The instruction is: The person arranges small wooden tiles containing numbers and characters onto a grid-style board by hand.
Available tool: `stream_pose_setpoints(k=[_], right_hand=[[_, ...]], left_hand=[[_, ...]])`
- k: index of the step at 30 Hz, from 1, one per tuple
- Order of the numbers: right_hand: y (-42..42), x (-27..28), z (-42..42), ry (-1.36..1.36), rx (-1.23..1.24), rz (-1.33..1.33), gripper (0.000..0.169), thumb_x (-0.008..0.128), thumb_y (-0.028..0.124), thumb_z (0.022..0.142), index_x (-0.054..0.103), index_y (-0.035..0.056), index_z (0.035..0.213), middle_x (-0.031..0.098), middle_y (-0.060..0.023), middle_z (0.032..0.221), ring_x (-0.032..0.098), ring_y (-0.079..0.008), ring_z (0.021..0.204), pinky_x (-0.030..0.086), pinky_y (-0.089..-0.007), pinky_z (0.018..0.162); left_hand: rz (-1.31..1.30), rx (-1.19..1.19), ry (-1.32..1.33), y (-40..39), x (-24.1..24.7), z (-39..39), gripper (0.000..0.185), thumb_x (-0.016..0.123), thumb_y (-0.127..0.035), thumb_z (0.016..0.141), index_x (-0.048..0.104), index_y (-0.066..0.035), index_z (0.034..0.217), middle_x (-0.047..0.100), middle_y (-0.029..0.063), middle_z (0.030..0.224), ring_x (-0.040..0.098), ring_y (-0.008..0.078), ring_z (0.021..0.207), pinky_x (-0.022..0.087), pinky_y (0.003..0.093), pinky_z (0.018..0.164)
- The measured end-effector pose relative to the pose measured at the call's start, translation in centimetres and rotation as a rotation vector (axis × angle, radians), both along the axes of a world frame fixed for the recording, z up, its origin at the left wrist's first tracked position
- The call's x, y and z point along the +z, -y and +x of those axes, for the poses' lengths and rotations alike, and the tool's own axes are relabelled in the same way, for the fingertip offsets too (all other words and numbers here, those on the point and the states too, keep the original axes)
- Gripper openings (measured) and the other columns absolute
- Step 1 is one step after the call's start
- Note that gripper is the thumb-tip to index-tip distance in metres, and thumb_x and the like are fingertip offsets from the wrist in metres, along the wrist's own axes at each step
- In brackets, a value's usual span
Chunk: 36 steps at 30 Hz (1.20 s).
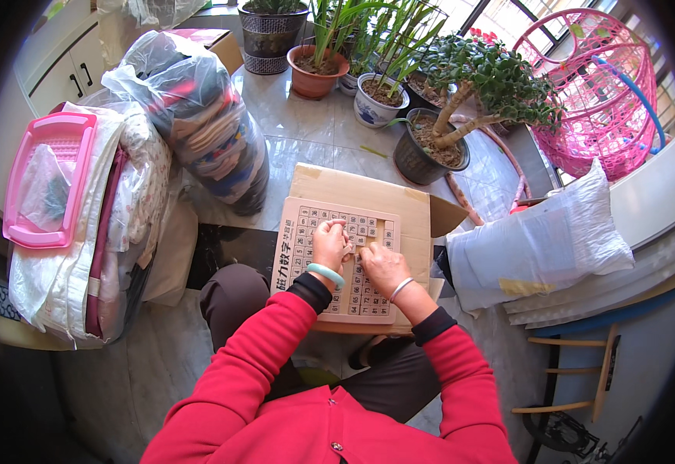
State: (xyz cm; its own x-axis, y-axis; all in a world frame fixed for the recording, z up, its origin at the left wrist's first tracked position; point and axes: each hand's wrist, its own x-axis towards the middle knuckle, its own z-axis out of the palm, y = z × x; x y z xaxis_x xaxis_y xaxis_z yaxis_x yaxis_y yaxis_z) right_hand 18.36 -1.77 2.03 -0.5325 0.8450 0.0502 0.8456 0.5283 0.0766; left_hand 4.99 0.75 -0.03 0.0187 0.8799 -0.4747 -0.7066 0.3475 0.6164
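A wooden sliding number puzzle board [395,232] rests on a cardboard box [360,182] in front of my knees. Its numbered square tiles [362,298] sit in rows, with bare gaps among them. My left hand [330,246] is over the middle of the board, fingers curled together; whether a tile is between them is hidden. Beside it, my right hand [385,268] touches the board with bent fingertips, which cover the tiles under them. A pale green bangle [327,275] circles the left wrist and a silver bangle [401,289] the right.
Potted plants [430,139] stand beyond the box. To the left are a clear bag of clothes [216,139] and a pile of bagged textiles [134,191] topped by a pink plastic tray [50,180]. A stuffed white sack [534,255] and a pink woven basket chair [598,98] occupy the right.
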Motion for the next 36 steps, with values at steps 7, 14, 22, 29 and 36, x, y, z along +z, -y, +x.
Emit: stream_pose_setpoints(k=[7, 14, 22, 29, 36], right_hand=[[0.0, 0.9, -0.5, -0.169, -0.192, -0.162, 0.017, 0.057, 0.025, 0.082, 0.055, 0.0082, 0.083, 0.058, -0.0090, 0.083, 0.061, -0.0255, 0.079, 0.051, -0.0381, 0.064], [0.3, -1.2, -1.6, -0.232, -0.234, -0.143, 0.020, 0.056, 0.028, 0.083, 0.057, 0.0085, 0.078, 0.058, -0.0108, 0.080, 0.060, -0.0291, 0.076, 0.048, -0.0400, 0.065], [1.1, 0.9, 0.2, -0.225, -0.218, -0.259, 0.015, 0.057, 0.025, 0.082, 0.060, 0.0111, 0.086, 0.057, -0.0082, 0.087, 0.060, -0.0282, 0.080, 0.049, -0.0388, 0.068], [1.1, 0.4, -1.3, -0.231, -0.255, -0.237, 0.015, 0.060, 0.026, 0.080, 0.059, 0.0120, 0.084, 0.057, -0.0077, 0.083, 0.060, -0.0271, 0.078, 0.049, -0.0384, 0.066], [0.0, -0.4, -2.2, -0.267, -0.290, -0.214, 0.017, 0.061, 0.027, 0.079, 0.059, 0.0108, 0.083, 0.058, -0.0089, 0.080, 0.059, -0.0273, 0.076, 0.048, -0.0381, 0.066]], left_hand=[[0.035, 0.032, 0.039, -0.1, -0.4, -0.3, 0.014, 0.042, -0.010, 0.088, 0.047, -0.006, 0.100, 0.047, 0.0009, 0.066, 0.046, 0.0088, 0.048, 0.030, 0.0212, 0.035], [0.054, 0.027, 0.026, -0.3, -1.3, 0.7, 0.014, 0.043, -0.010, 0.087, 0.048, -0.005, 0.100, 0.049, 0.0021, 0.064, 0.047, 0.0098, 0.046, 0.031, 0.0218, 0.033], [0.012, 0.053, 0.019, -0.2, -0.9, 0.3, 0.013, 0.042, -0.010, 0.088, 0.048, -0.007, 0.099, 0.049, 0.0008, 0.064, 0.047, 0.0091, 0.045, 0.031, 0.0211, 0.033], [0.010, 0.111, 0.022, -0.3, -0.7, -0.2, 0.013, 0.041, -0.012, 0.089, 0.048, -0.007, 0.099, 0.048, 0.0003, 0.064, 0.048, 0.0085, 0.047, 0.030, 0.0205, 0.033], [0.030, 0.109, 0.010, -0.5, -1.1, -0.1, 0.013, 0.041, -0.010, 0.089, 0.048, -0.005, 0.098, 0.048, 0.0012, 0.063, 0.047, 0.0088, 0.046, 0.030, 0.0209, 0.032]])
